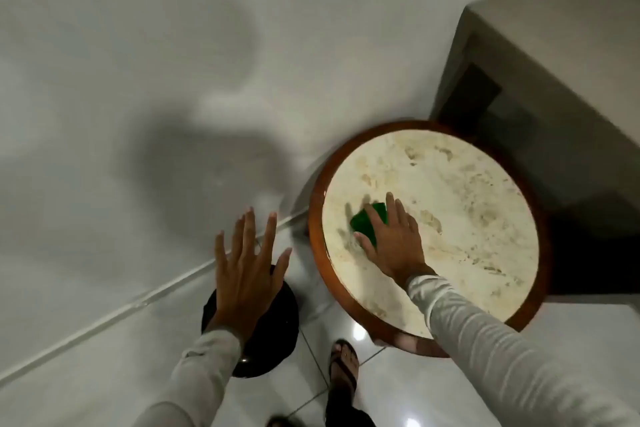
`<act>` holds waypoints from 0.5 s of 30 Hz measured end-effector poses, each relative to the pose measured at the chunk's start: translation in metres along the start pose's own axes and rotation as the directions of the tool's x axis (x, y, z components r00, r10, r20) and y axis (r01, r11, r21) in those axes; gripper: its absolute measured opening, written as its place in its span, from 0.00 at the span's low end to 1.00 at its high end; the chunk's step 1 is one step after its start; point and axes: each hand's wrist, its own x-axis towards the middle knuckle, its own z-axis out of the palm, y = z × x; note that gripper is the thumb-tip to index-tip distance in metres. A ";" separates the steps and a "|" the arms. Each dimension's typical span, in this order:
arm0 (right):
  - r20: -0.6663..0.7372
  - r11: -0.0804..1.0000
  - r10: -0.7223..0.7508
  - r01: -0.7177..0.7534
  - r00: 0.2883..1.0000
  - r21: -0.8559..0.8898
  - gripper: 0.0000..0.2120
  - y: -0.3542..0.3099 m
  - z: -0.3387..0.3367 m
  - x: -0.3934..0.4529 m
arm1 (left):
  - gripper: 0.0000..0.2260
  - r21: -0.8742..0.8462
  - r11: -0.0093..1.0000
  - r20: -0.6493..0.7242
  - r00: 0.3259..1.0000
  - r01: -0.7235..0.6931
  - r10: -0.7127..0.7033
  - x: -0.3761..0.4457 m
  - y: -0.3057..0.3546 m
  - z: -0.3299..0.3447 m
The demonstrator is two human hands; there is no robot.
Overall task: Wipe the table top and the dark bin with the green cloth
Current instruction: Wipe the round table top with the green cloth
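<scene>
A round table with a pale marbled top and a brown wooden rim stands at the right. My right hand lies flat on the left part of the top, pressing down on the green cloth, which shows beyond my fingers. The dark bin stands on the floor to the left of the table, by the wall. My left hand hovers above the bin with fingers spread and nothing in it, hiding much of the bin's top.
A white wall runs behind the bin and the table. A grey boxy piece of furniture stands close behind the table at the right. My sandalled foot rests on the glossy tiled floor between bin and table.
</scene>
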 end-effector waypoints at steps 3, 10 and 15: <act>0.065 0.995 0.093 -0.095 0.993 0.018 0.35 0.016 0.044 0.022 | 0.32 -0.020 1.000 0.094 0.995 -0.017 0.019 0.010 0.000 0.062; -0.241 0.931 0.223 -0.132 0.945 0.341 0.28 0.023 0.123 0.048 | 0.31 -0.027 0.990 0.298 0.947 0.135 -0.121 0.065 -0.021 0.226; -0.412 0.831 0.217 0.053 0.885 0.553 0.23 -0.005 0.121 0.016 | 0.26 -0.036 0.993 0.397 0.913 0.117 -0.093 0.111 -0.049 0.313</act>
